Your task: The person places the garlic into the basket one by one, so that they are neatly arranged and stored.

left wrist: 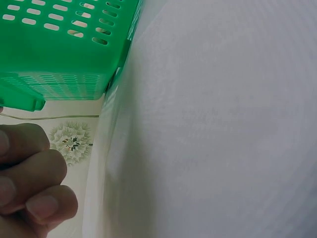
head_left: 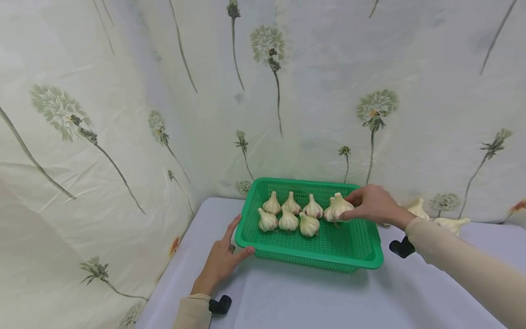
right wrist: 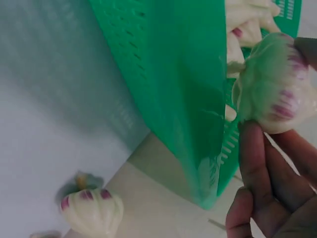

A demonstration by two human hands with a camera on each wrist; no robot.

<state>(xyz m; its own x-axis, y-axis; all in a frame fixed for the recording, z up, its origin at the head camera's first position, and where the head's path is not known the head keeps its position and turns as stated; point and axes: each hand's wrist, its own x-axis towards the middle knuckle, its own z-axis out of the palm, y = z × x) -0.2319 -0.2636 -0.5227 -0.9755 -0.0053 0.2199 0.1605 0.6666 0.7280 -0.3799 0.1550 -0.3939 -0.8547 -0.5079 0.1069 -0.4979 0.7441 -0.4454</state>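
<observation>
A garlic bulb is pinched in my right hand, above the right part of a green plastic basket. In the right wrist view the held bulb shows purple streaks, with fingertips against its side. Several other bulbs sit in two rows inside the basket, mostly stem up; one is partly hidden behind the held bulb. At the basket's front left corner, my left hand touches the rim with thumb and index finger extended. Its other fingers are bent in the left wrist view.
More garlic bulbs lie on the white-covered table right of the basket, partly behind the right forearm. A dandelion-print curtain hangs close behind the basket. The table's left edge runs beside my left hand.
</observation>
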